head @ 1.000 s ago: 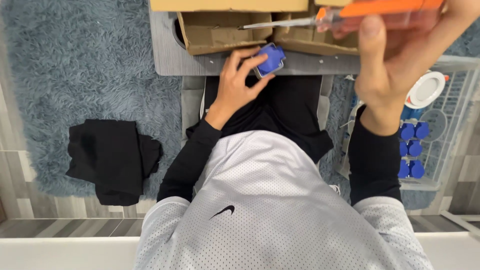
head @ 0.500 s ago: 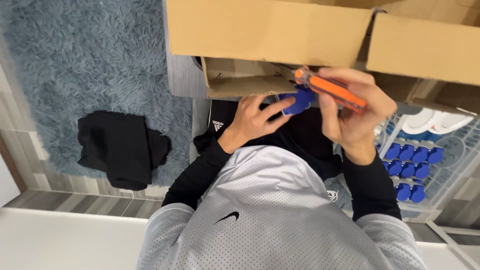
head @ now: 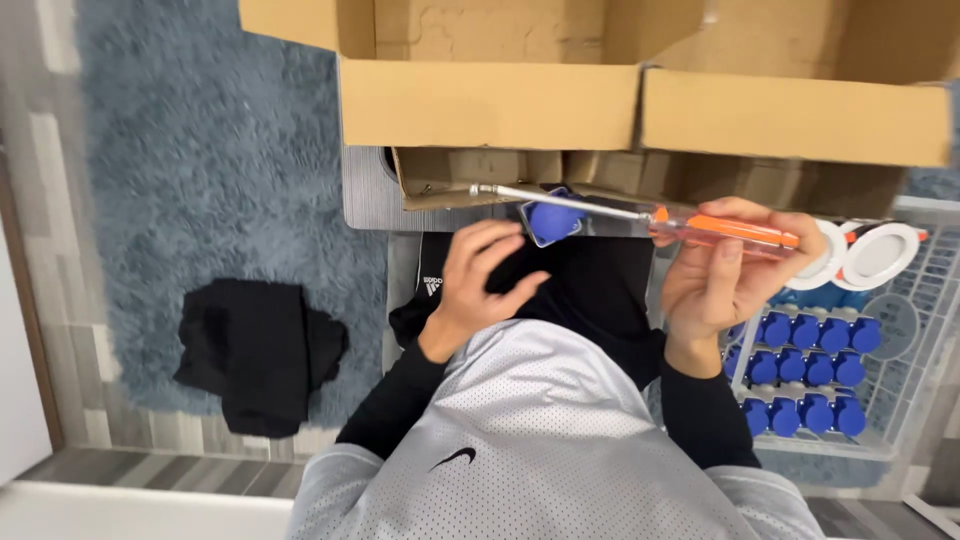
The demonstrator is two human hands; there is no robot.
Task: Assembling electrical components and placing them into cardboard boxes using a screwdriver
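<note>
The right hand [head: 715, 285] grips an orange-handled, clear-plastic screwdriver [head: 640, 217], its tip beneath open cardboard boxes [head: 600, 100]; the left hand [head: 480, 275], fingers loosely spread, rests beside a small blue plastic fitting [head: 553, 218].

A shaggy blue-grey rug [head: 200, 180] covers a grey plank floor [head: 40, 200]; a white strip of wall or furniture [head: 20, 400] borders the left edge.

count: one orange-handled screwdriver [head: 700, 226], one blue socket [head: 553, 219] by the left hand [head: 484, 282], two cardboard boxes [head: 490, 100], two white round fittings [head: 880, 254], about twelve blue sockets in the wire basket [head: 905, 440], one black cloth [head: 258, 350].
</note>
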